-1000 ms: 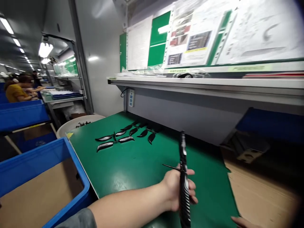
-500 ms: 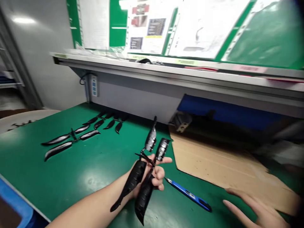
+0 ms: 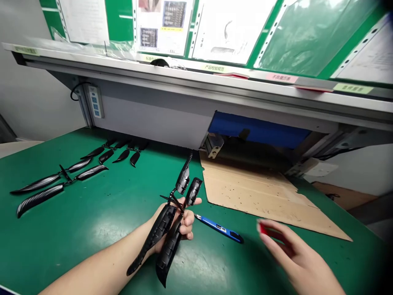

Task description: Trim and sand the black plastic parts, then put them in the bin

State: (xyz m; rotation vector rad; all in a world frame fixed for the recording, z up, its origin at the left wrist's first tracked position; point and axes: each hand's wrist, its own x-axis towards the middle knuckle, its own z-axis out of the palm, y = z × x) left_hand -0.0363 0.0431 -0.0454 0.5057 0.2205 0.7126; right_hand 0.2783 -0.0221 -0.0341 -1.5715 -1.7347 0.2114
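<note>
My left hand [image 3: 182, 224] is closed on a black plastic moulding [image 3: 166, 233], several curved blade-like pieces joined by a thin cross-shaped sprue. Its ribbed, hollow sides face me, and the long pieces hang over my wrist. My right hand [image 3: 296, 252] is over the bench at the right, thumb and fingers pinching a small red object [image 3: 263, 229], mostly hidden by the fingers. Between the hands, a blue utility knife [image 3: 219, 229] lies on the green bench top [image 3: 101, 229], its tip close to my left fingers.
Similar black mouldings [image 3: 63, 178] lie on the bench at the left, with more [image 3: 123, 153] behind. A cardboard sheet [image 3: 260, 200] lies at the right. Above runs a metal shelf [image 3: 184, 80]; a metal block [image 3: 214, 145] and a power strip [image 3: 95, 102] are below it.
The view has swung to the right. My right hand has come further into view, and a red object now shows in its fingers. My left hand still holds the moulding.
</note>
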